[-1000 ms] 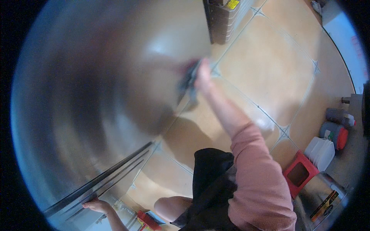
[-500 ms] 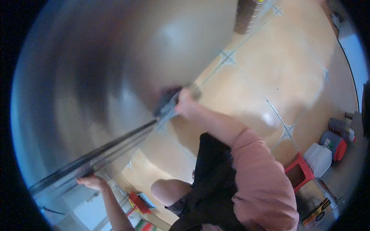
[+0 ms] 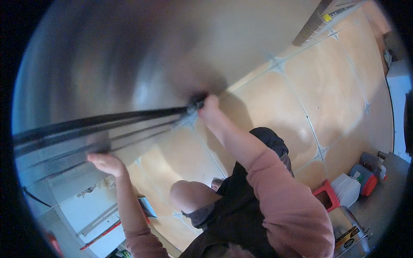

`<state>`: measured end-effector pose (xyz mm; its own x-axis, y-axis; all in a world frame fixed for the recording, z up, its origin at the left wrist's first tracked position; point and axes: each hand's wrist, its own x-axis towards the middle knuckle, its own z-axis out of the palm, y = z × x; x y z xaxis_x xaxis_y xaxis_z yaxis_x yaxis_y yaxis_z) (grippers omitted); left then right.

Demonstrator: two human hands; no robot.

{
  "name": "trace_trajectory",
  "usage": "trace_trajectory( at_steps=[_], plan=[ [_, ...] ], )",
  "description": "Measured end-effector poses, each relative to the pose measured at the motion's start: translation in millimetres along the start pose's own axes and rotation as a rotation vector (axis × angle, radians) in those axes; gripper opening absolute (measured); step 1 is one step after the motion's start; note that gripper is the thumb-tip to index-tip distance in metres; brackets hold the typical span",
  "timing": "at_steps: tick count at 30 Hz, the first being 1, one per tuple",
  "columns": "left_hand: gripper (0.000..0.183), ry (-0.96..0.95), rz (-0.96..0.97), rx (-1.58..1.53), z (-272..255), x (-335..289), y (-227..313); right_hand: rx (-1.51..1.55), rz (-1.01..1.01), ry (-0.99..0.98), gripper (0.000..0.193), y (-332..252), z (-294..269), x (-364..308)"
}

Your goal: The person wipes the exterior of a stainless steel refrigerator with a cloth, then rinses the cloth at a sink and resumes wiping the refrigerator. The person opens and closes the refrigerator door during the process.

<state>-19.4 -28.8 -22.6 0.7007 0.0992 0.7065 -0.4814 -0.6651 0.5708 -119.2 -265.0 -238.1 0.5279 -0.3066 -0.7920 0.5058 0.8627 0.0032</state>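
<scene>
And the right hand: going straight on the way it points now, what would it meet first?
Beyond what looks like a dark cloth at the right hand, most likely the shiny panel; blur hides whether the cloth touches it.

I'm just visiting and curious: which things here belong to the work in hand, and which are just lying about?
In use:
Dark cloth, in the right hand
Shiny metal panel, beside the cloth
Left hand is near the panel's edge; contact unclear

Lying about:
White tub
Grey jar with red lid
Brown basket
</scene>
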Motion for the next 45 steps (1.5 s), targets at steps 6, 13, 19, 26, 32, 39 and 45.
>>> trace_trajectory(
  at_steps=[6, 13, 19, 26, 32, 39, 45],
  plan=[
    [0.06, -0.072, -0.022, -0.061, -3.3, -3.6, -5.9, -0.144, 0.27, -0.645, 0.005, -87.9, 51.3, -115.0],
    [0.048, -0.049, 0.045, -0.111, 3.6, -10.8, -5.4, -0.304, 0.072, -0.089, 0.008, -42.0, 23.3, -58.9],
    [0.045, -0.051, 0.096, -0.117, 4.9, -11.7, -5.2, -0.803, -0.21, -0.286, 0.014, 4.9, -16.4, -71.8],
    [0.042, -0.065, 0.042, -0.159, 3.5, -13.6, -2.0, -0.975, -0.917, -0.88, 0.018, 72.2, 36.1, -156.1],
    [0.045, -0.011, 0.05, -0.188, 11.6, -18.6, -0.9, -1.371, -1.229, -0.549, 0.027, 89.7, -15.9, -74.9],
    [0.051, 0.018, -0.005, -0.327, 24.4, -27.1, 10.6, -2.158, -0.64, -0.364, 0.029, 44.5, -112.2, 63.2],
    [0.048, 0.114, 0.043, -0.158, 25.0, -31.4, 1.0, -1.898, -0.637, -0.277, 0.029, 58.5, -112.3, 63.2]
  ],
)
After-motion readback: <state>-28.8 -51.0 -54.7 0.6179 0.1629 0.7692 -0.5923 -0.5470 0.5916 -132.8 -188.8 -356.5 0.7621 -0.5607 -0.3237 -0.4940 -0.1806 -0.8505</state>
